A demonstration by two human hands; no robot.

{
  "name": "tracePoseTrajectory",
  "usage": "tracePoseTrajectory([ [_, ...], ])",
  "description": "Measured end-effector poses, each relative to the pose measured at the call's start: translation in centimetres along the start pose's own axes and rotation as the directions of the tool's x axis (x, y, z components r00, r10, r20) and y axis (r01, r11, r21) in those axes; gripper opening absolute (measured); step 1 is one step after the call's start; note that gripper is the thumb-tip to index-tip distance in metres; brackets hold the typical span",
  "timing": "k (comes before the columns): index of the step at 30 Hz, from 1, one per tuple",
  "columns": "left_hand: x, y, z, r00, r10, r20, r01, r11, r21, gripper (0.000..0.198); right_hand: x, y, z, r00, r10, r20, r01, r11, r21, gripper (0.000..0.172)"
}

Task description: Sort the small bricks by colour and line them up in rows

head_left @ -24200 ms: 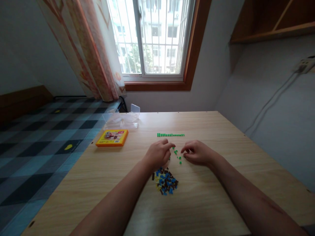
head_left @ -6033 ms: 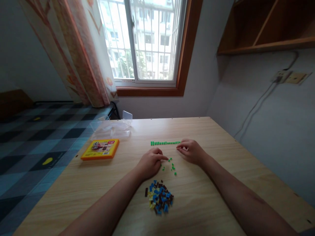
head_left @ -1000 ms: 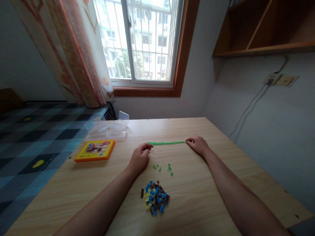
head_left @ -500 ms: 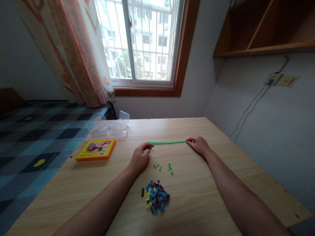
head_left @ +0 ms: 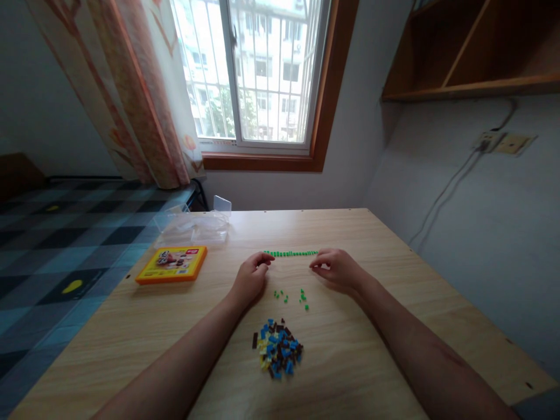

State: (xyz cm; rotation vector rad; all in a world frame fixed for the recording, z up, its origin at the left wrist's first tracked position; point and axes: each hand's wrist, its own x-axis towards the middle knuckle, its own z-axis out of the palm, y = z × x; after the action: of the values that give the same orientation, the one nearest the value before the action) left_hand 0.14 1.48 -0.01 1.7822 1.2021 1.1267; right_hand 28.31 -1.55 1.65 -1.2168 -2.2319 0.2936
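Observation:
A thin row of small green bricks (head_left: 291, 253) lies across the wooden table (head_left: 394, 303). My left hand (head_left: 250, 276) rests just below the row's left end, fingers curled in; whether they hold anything is hidden. Just under the row's right end hovers my right hand (head_left: 336, 269), with finger and thumb pinched together. Several loose green bricks (head_left: 292, 296) lie between the hands. Closer to me sits a pile of blue, brown and yellow bricks (head_left: 277, 349).
A yellow and orange box (head_left: 171, 263) lies at the table's left. A clear plastic bag and tray (head_left: 193, 226) sit behind it. A checked bed cover (head_left: 52, 245) runs along the left; the wall stands to the right.
My right hand has drawn back from the row's right end, leftward and toward me. The row looks shorter at its right end. My left hand has stayed put.

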Motion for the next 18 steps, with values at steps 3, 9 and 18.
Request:
tracePoseTrajectory([
  [3, 0.0, 0.1, 0.0, 1.000, 0.006, 0.000, -0.006, 1.000, -0.004, 0.030, 0.3, -2.5, 0.6, 0.991, -0.078, 0.109, 0.071, 0.995, 0.067, 0.013],
  [9, 0.0, 0.0, 0.1, 1.000, 0.000, 0.001, 0.000, 1.000, -0.008, 0.031, 0.0, -4.2, 1.1, 0.979, -0.079, 0.187, 0.074, 0.997, 0.033, 0.015],
  [18, 0.0, 0.1, 0.2, 1.000, -0.009, 0.004, 0.009, 1.000, -0.018, 0.031, 0.0, -3.7, 1.2, 0.980, -0.055, 0.193, 0.056, 0.998, 0.000, 0.020],
])
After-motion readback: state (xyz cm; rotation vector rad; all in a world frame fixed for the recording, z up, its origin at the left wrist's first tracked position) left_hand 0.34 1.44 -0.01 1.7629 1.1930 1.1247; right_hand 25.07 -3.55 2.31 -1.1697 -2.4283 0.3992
